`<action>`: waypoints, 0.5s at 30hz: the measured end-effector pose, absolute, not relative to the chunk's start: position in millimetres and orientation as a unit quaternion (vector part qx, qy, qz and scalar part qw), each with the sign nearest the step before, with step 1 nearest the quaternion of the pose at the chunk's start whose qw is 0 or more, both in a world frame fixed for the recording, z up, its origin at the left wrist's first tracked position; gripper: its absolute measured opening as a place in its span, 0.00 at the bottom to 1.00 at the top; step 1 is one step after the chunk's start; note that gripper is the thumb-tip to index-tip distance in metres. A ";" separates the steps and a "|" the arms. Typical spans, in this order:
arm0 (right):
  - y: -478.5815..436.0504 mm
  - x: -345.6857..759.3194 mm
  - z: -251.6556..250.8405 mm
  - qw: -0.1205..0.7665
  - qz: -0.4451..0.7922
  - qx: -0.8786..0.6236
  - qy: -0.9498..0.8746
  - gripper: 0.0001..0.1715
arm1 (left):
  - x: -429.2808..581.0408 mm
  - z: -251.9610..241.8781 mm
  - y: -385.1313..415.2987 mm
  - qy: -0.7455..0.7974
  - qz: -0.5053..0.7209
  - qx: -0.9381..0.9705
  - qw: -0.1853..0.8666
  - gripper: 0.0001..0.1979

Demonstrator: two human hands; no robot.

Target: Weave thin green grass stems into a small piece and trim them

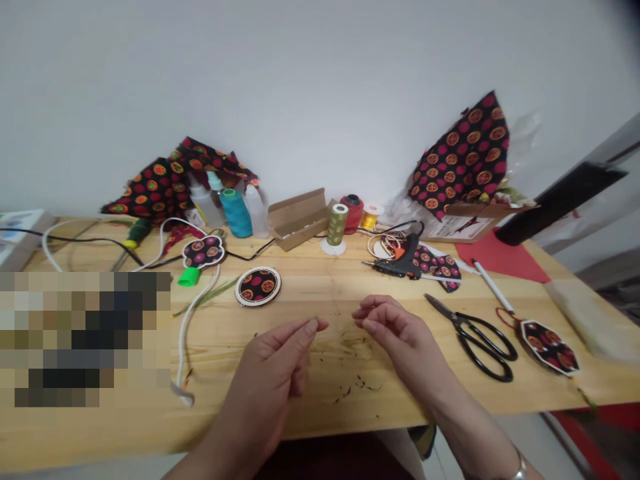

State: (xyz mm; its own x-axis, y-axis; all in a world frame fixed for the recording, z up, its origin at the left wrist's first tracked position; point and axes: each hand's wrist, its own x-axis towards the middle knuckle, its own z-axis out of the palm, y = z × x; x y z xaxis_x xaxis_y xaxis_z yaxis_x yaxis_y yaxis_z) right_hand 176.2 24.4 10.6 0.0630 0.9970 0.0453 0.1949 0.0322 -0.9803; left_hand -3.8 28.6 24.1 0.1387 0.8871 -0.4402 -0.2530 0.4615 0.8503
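Above the front middle of the table, my left hand (280,360) is closed, its thumb pressed on the index finger. My right hand (397,337) faces it a short gap away, fingers curled in a loose pinch. Anything between the fingertips of either hand is too fine to make out. Behind them stands a spool of olive-green thread (337,225), with a faint line running down from it towards the hands. A round wooden frame with patterned fabric (258,287) lies beyond my left hand. Black-handled scissors (473,333) rest to the right of my right hand.
A glue gun (410,260) lies behind the scissors. An octagonal fabric piece (549,347) and a white pen (493,287) are at right. At left are a flower-shaped fabric piece (204,253), a white cable (183,333) and a teal thread cone (236,215). An open cardboard box (300,223) stands behind.
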 end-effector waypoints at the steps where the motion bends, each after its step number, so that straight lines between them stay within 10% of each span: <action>1: 24.2 174.0 11.4 0.495 0.440 -0.555 -0.503 0.09 | -2.1 23.5 27.5 0.505 0.414 0.308 0.691 0.16; 15: -1.2 126.3 3.7 0.537 0.215 -0.553 -0.600 0.07 | 11.7 15.1 25.4 0.457 0.413 0.230 0.753 0.13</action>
State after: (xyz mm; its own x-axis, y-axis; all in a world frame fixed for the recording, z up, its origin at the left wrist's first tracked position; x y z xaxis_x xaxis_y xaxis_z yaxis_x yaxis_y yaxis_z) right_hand 126.3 -1.2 3.7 0.1881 0.8942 0.4062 0.4316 0.2963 -0.8520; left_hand 11.7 25.4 15.1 0.2397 0.8328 -0.4989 -0.4122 0.5526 0.7244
